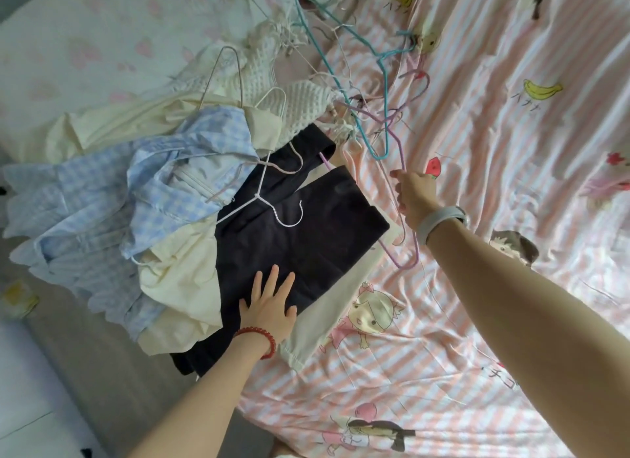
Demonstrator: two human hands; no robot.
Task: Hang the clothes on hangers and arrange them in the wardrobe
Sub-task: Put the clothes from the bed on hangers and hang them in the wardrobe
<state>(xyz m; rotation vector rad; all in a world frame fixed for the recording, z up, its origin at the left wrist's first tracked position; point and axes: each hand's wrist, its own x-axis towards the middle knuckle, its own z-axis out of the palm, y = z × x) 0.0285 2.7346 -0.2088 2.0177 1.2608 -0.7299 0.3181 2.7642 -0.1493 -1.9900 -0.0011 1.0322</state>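
Bed covered by a pink-and-white striped sheet (477,184), thin wrinkled cotton printed with cartoon children, bananas and strawberries. Dark navy garment (300,239), matte woven cloth folded into a rough rectangle, lies flat near the bed's edge, partly over a cream cloth (320,307) with a gathered hem. Left hand (269,304), red bead bracelet (262,338) at the wrist, lies palm-down on the lower part of the navy garment, fingers straight and spread, pressing the fabric and gripping nothing. White wire hanger (272,201), thin with an open hook, rests on top of the navy garment, one arm running under the blue gingham garment (119,198). That gingham piece is light crumpled cotton in pale blue and white check with a scalloped edge, heaped to the left over a pale yellow smooth cloth (184,287). Behind the heap sits a cream waffle-knit garment (300,106), thick with a gridded texture. Right hand (414,195), pale band (439,222) on the wrist, reaches to the right edge of the navy garment, fingers curled round the slim rod of a lilac hanger (405,249), whose looped lower end lies on the sheet. Farther up the bed lies a tangle of thin hangers, a teal hanger (341,82) among lilac and white ones. A white pillow (102,41) with faint pink prints lies at upper left.
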